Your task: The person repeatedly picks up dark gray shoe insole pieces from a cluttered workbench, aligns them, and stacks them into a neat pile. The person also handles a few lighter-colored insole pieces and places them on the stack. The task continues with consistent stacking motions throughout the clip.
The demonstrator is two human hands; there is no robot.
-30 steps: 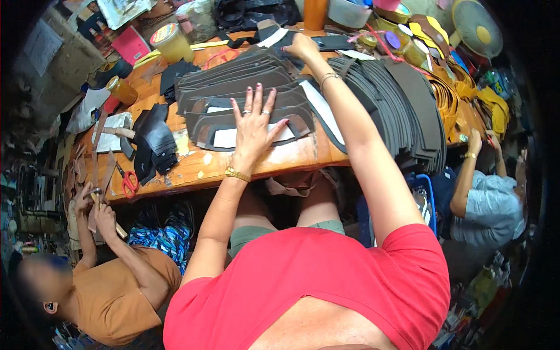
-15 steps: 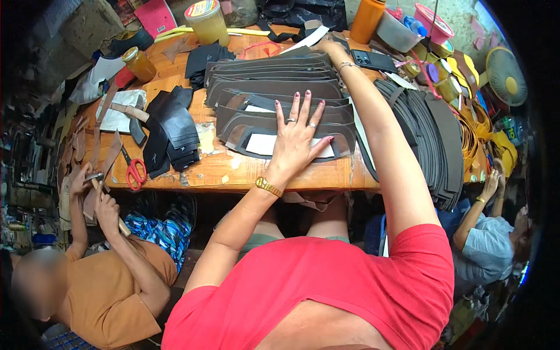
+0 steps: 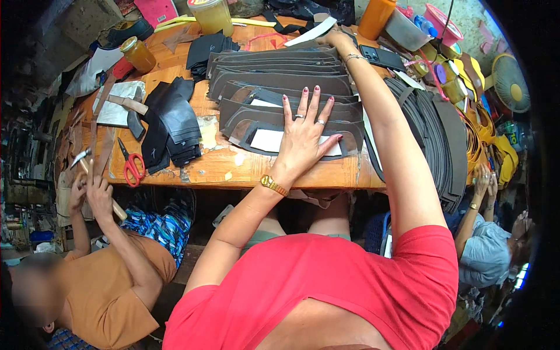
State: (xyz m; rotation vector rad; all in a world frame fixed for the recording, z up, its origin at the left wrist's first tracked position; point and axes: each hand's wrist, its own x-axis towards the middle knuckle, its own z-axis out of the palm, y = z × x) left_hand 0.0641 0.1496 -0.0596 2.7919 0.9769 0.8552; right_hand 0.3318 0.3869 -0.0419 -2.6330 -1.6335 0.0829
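Observation:
Dark grey shaped pieces [image 3: 280, 83] lie overlapped in a long row on the wooden table in front of me. My left hand [image 3: 304, 129] rests flat with fingers spread on the nearest pieces, holding nothing. Partly under its palm is a white rectangular patch [image 3: 267, 140] on the nearest piece; another pale patch shows on a piece behind it. My right hand [image 3: 338, 39] reaches to the far end of the row, beside a white curved strip [image 3: 312, 32]. Its fingers are small and partly hidden, so whether they grip the strip or a dark piece is unclear.
Thick stacked dark strips [image 3: 429, 137] stand to the right, near a black phone [image 3: 380, 57]. Black cut pieces [image 3: 175, 125], red-handled scissors [image 3: 134, 169] and a wooden-handled tool [image 3: 131, 105] lie left. A person at left holds a hammer [image 3: 81, 157]; another sits at right.
The whole view has shifted slightly. My hands keep nearly the same places on the pieces. At left, the co-worker's hammer has moved up and left.

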